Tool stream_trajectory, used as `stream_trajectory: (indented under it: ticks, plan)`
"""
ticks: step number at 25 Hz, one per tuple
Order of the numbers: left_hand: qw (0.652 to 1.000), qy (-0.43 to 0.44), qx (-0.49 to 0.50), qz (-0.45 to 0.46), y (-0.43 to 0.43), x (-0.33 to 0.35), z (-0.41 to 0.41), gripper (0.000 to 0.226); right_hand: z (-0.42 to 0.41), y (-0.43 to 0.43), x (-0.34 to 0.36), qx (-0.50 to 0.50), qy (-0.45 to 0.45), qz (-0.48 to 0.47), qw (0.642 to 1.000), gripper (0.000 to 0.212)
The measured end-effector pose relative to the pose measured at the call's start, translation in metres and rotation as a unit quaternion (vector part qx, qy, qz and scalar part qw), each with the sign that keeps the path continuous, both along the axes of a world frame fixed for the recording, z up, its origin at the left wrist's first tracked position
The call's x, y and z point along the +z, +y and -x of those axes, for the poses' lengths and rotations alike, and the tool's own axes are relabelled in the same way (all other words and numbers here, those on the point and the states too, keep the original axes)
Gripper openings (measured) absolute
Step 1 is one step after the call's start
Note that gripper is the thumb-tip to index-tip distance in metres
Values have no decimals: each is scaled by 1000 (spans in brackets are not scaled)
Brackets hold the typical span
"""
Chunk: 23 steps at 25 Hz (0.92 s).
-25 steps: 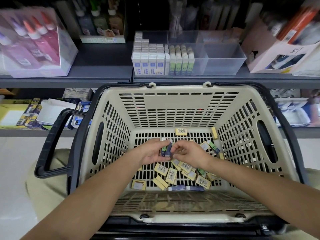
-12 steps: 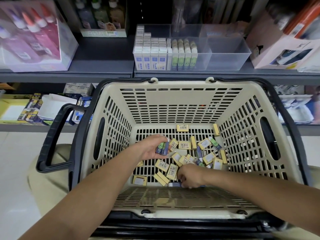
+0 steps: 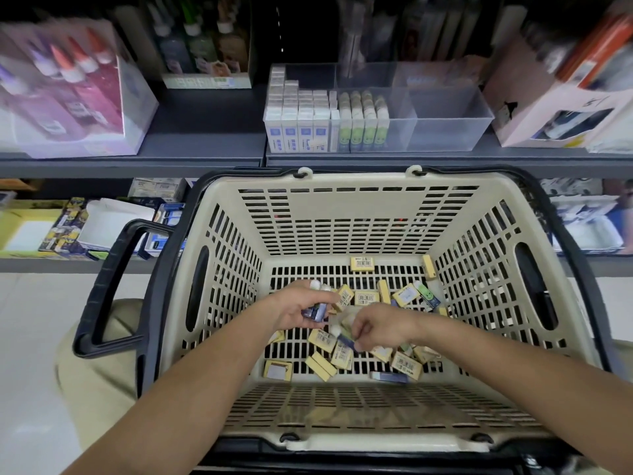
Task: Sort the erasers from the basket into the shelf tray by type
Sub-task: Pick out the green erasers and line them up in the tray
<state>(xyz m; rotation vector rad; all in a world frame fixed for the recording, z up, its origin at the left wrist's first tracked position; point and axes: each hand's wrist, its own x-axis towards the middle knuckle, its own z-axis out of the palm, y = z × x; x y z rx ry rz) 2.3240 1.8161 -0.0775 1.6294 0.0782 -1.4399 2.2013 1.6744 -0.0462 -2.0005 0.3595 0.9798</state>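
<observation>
Well inside the basket (image 3: 359, 214) walls, left hand (image 3: 294, 311) grips blue erasers (image 3: 317, 311), right hand (image 3: 376, 325) pinches a blurred eraser (image 3: 346, 339).

I work from single head view. Camera sits on person's head above beige basket (image 3: 356, 214), faces forward and steeply down into it. Basket close, fills centre. Forearms (image 3: 191, 389) enter from bottom corners. Clear shelf tray (image 3: 448, 132) farther off, top centre. Wide lens bows shelf edge (image 3: 137, 163); I find frame margins blurred.
</observation>
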Motion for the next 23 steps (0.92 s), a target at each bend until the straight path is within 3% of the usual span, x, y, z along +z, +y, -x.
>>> stream_trajectory:
  ticks: [3,6,11,13,16,19,21,23]
  plan:
    - [997,47,27,53,0,3,2,41,-5,-5,4,-135,-33,-39,990,10]
    - [990,80,66,92,-2,4,5,59,-4,-2,-2,-194,-48,-66,978,11]
    - [994,74,17,79,-5,2,10,43,-4,-1,-14,-202,-110,-57,972,15]
    - [997,60,-8,52,-6,4,12,43,-1,-13,-15,-103,-103,9,989,13]
    - [997,65,11,38,-6,5,9,72,10,-26,-15,83,-18,111,990,11]
    - [997,60,12,49,-5,4,8,49,23,-15,-20,170,54,93,980,26]
    - [997,65,-1,50,-5,4,11,41,29,-6,-25,269,31,171,947,27]
    - [996,69,-19,52,-4,3,14,41,33,2,-28,365,-23,266,892,20]
